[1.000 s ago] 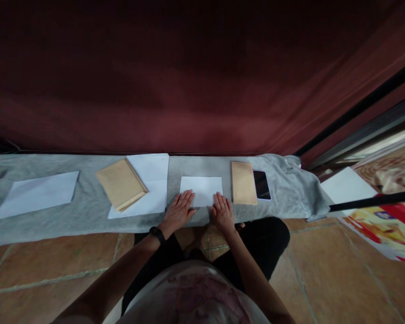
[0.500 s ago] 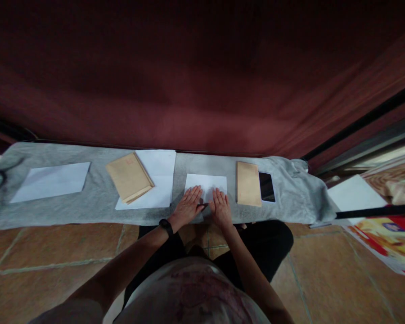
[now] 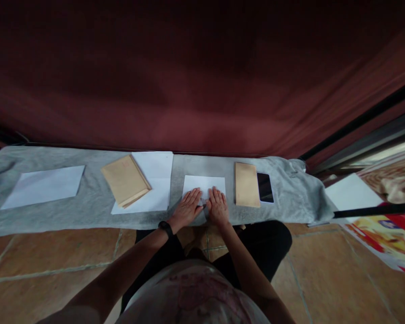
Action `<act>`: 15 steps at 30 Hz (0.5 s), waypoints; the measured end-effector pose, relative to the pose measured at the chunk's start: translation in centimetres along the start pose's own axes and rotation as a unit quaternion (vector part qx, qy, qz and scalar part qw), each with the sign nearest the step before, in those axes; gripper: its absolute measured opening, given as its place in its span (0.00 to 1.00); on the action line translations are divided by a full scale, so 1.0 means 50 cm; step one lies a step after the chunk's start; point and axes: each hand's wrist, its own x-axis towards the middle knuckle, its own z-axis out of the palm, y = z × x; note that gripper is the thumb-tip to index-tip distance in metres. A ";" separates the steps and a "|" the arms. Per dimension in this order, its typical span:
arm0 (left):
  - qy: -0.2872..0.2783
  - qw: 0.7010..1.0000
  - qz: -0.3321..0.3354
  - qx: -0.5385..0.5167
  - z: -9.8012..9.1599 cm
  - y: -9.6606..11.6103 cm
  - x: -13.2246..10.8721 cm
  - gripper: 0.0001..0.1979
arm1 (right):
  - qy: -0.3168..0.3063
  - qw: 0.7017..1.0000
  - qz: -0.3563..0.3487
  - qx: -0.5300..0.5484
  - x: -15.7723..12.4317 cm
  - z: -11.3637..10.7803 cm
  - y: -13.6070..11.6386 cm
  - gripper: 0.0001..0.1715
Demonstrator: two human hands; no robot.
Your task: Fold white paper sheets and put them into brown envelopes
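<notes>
A small white sheet of paper (image 3: 204,181), perhaps folded, lies in front of me on the grey cloth. My left hand (image 3: 189,207) rests flat on its left part, fingers stretched out. On the right part my right hand (image 3: 218,207) is laid flat too, fingers pointing away from me. The palms hide the paper's near edge. To the left, a stack of brown envelopes (image 3: 125,180) lies tilted on larger white sheets (image 3: 158,193). Right of my hands is another brown envelope or stack of them (image 3: 247,184), beside a dark-screened phone (image 3: 265,187).
A grey cloth (image 3: 97,216) covers the narrow bench. Another white sheet (image 3: 43,185) lies at its left end. A dark red surface (image 3: 202,112) rises behind. On the right are a white panel (image 3: 353,194) and a colourful box (image 3: 388,238), low beside the bench.
My right hand has slid slightly up and left on the paper. My left hand stays flat in nearly the same place. The whole view has shifted a little.
</notes>
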 end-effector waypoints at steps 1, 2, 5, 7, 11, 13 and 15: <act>0.002 1.000 -0.004 -0.001 -0.001 -0.003 -0.002 0.32 | 0.002 1.000 0.005 0.000 -0.001 -0.001 0.004 0.31; 0.005 1.000 -0.008 -0.001 -0.002 -0.005 -0.004 0.32 | 0.003 1.000 0.011 0.000 -0.002 -0.002 0.008 0.31; 0.016 1.000 -0.025 0.002 -0.003 -0.011 -0.008 0.32 | 0.006 0.999 0.033 0.000 -0.005 -0.004 0.017 0.32; 0.024 0.999 -0.039 0.006 -0.003 -0.014 -0.010 0.32 | 0.010 0.999 0.043 0.000 -0.007 -0.006 0.021 0.32; 0.036 0.997 -0.070 0.020 0.000 -0.020 -0.015 0.32 | 0.024 0.998 0.055 0.001 -0.014 -0.007 0.028 0.32; 0.040 0.995 -0.084 0.027 0.000 -0.022 -0.018 0.32 | 0.027 0.997 0.065 0.001 -0.017 -0.008 0.032 0.32; 0.041 0.995 -0.091 0.029 0.000 -0.024 -0.019 0.31 | 0.025 0.997 0.074 0.000 -0.017 -0.009 0.033 0.33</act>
